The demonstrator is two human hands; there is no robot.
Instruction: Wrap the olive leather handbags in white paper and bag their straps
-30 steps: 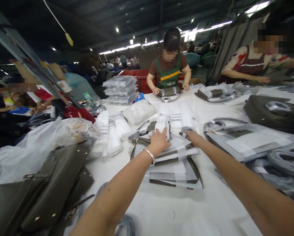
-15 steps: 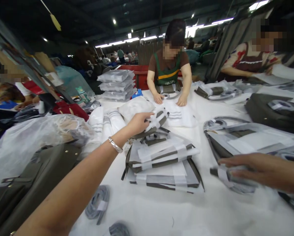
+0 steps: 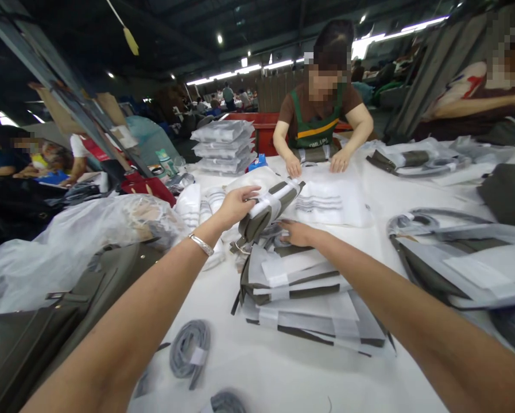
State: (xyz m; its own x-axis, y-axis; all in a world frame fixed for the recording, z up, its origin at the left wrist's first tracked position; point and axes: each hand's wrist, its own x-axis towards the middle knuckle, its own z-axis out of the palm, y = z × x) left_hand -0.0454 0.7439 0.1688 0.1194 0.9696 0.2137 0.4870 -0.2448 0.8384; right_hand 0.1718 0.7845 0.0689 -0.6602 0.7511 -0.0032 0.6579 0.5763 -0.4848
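My left hand (image 3: 239, 205) is closed on the near left side of an olive bag bundle (image 3: 257, 221) wrapped with a white band. It holds the bundle tilted, raised above the far end of a stack of flat olive bags (image 3: 298, 269) interleaved with white sheets. Beneath the raised bundle, my right hand (image 3: 301, 234) reaches in with its fingers at a coiled grey strap (image 3: 278, 236) on top of the stack. The fingertips are partly hidden there, but they appear to grip the coil. A second coiled grey strap (image 3: 190, 351) lies on the white table (image 3: 257, 378).
Opposite, a co-worker (image 3: 321, 120) presses both hands on white sheets (image 3: 326, 206). Packed bags (image 3: 223, 146) are stacked at the back. An olive bag (image 3: 80, 304) under clear plastic (image 3: 85, 241) fills the left side; more wrapped bags (image 3: 464, 264) lie at right.
My right hand has come from the coiled strap at the right to the stack, under the bundle. My left hand still holds the bundle, now raised more clearly off the stack.
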